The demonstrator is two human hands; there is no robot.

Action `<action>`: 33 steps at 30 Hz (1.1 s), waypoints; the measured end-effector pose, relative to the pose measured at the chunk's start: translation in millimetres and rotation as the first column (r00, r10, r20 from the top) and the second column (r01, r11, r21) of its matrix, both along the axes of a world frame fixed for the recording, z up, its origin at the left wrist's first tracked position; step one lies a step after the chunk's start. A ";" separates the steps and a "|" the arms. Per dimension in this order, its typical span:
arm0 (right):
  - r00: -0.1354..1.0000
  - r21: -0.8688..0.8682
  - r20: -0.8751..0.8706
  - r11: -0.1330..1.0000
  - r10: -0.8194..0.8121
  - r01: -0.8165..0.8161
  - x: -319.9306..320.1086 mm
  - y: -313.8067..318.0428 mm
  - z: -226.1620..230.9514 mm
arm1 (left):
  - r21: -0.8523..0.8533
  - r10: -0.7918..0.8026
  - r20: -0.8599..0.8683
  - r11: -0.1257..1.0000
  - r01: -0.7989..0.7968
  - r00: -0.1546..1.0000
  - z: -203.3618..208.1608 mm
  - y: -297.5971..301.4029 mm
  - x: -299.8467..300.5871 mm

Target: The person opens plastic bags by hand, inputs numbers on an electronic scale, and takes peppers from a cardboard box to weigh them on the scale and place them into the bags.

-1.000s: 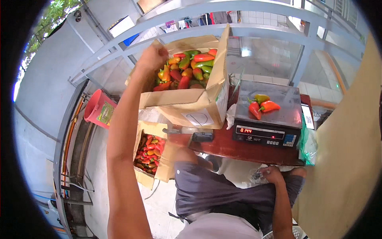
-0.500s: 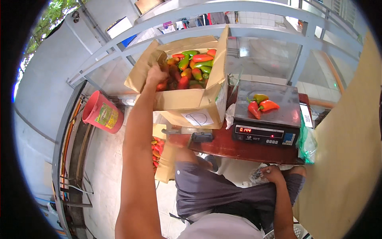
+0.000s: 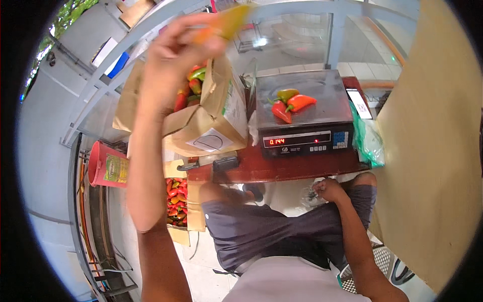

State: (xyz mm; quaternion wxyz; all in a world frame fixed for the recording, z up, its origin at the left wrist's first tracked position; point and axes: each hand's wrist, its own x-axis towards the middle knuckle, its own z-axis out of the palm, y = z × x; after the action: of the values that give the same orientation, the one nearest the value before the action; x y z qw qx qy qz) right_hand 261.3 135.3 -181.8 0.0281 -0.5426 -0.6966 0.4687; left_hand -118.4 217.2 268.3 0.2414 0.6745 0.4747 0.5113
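My left hand, raised over the cardboard box, is closed on a yellow-orange pepper smeared by motion. Below it, red and green peppers show inside the box; my hand and forearm hide much of the box. Three peppers lie together on the weighing scale's metal plate: a green one, a red one and an orange-red one. My right hand rests by my right knee with curled fingers, beside crumpled clear plastic; what they hold, if anything, is unclear.
The dark red table carries the box, the scale, a black-handled item and a green-and-clear plastic bag. On the floor stand another box of peppers and a red bucket. A tan panel rises at right.
My left hand has come up out of the box with a pepper and moved toward the scale. The view has shifted to the right. My right hand stays by the knee.
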 end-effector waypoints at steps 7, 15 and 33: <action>0.998 0.012 -0.068 1.000 0.006 -0.006 -2.1 -3.2 3.7 | -0.085 -0.136 -0.462 0.990 0.108 0.876 -182.2 68.9 128.4; 0.979 0.132 -0.202 0.991 0.022 0.005 5.2 -4.0 -6.2 | 0.132 0.145 -0.648 0.988 -0.077 0.748 -272.6 91.8 164.5; 0.993 0.038 -0.110 0.999 0.030 -0.026 -5.8 -0.6 11.8 | 0.196 0.178 -0.441 0.976 -0.099 0.880 -183.6 64.2 81.9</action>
State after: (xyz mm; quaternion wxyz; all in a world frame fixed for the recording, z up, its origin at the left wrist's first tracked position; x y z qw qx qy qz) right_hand 255.4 134.7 -170.0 0.0699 -0.5053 -0.7100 0.4855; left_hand -36.5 281.5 84.7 0.0286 0.7576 0.5203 0.3930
